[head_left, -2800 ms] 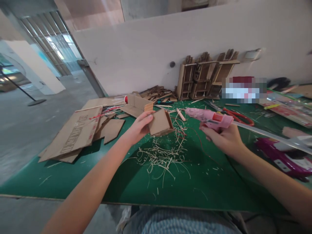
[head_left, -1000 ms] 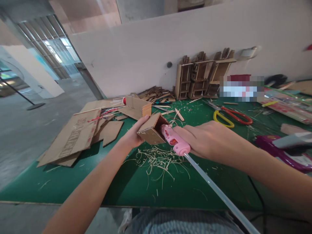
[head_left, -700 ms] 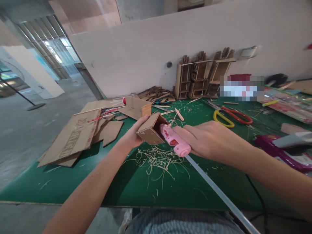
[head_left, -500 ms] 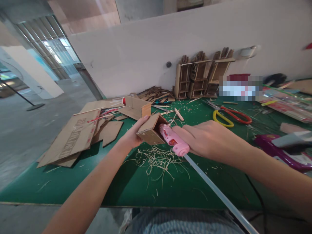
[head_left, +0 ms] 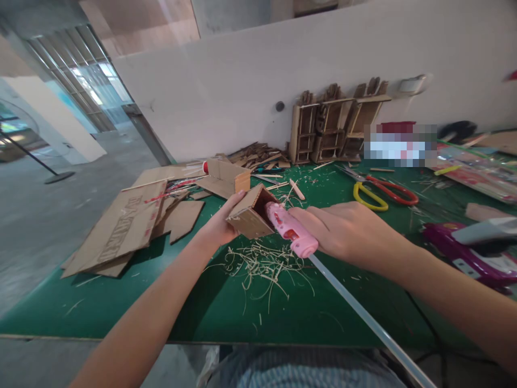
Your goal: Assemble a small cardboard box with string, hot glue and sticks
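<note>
My left hand (head_left: 224, 222) grips a small cardboard box (head_left: 251, 218) by its left side, with the open end tilted toward the right. My right hand (head_left: 339, 229) is wrapped round a pink glue gun (head_left: 293, 231). The gun's front end reaches into the mouth of the box, so its nozzle is hidden. A long translucent glue stick (head_left: 363, 312) sticks out of the back of the gun toward the lower right. Under the box, thin curly wood shavings (head_left: 269, 264) lie on the green tabletop (head_left: 210, 323).
Flat cardboard sheets (head_left: 121, 231) and a folded cardboard piece (head_left: 222, 175) lie to the left. Scissors (head_left: 371, 194) with red and yellow handles rest at the right, near a purple device (head_left: 464, 253). Cardboard structures (head_left: 329, 132) stand against the wall, beside a scrap pile (head_left: 258, 156).
My right hand and the glue gun have shifted slightly to the right, drawing the gun a little out of the box. My left hand and the box are nearly still.
</note>
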Tool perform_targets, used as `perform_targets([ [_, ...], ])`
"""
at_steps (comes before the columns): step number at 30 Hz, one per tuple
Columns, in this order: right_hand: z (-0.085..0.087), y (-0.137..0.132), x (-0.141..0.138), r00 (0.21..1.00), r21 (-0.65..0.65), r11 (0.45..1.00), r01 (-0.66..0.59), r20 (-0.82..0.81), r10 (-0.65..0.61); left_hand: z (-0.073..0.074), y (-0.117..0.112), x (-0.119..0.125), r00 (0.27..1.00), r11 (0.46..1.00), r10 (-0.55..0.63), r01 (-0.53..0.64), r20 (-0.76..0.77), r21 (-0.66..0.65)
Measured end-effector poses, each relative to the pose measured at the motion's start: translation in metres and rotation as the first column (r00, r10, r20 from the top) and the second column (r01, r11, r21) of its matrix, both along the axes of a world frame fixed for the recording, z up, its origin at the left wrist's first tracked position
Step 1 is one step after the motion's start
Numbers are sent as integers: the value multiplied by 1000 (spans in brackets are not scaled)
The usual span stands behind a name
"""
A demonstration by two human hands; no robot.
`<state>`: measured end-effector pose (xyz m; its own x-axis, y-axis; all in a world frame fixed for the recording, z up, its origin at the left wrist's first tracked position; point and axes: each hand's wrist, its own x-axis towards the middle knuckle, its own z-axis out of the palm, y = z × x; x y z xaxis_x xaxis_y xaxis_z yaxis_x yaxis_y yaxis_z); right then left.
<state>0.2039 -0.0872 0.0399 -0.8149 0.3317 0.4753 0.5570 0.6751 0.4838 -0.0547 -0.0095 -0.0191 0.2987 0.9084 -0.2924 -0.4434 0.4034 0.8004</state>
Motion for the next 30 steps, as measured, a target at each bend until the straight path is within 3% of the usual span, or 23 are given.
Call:
perform_targets([
  [17, 0, 1, -3, 1000, -48, 999, 23, 3, -23, -2, 0, -2, 998, 997, -52, 50, 29, 57],
  [25, -1, 0, 0, 1000, 32, 999, 0, -28, 1, 0, 0, -1, 1000, 1000, -7, 7, 15, 17],
  [30, -3, 1, 3, 999, 37, 999, -9, -50, 11, -5, 5, -3, 998, 998, -49, 48, 27, 44],
])
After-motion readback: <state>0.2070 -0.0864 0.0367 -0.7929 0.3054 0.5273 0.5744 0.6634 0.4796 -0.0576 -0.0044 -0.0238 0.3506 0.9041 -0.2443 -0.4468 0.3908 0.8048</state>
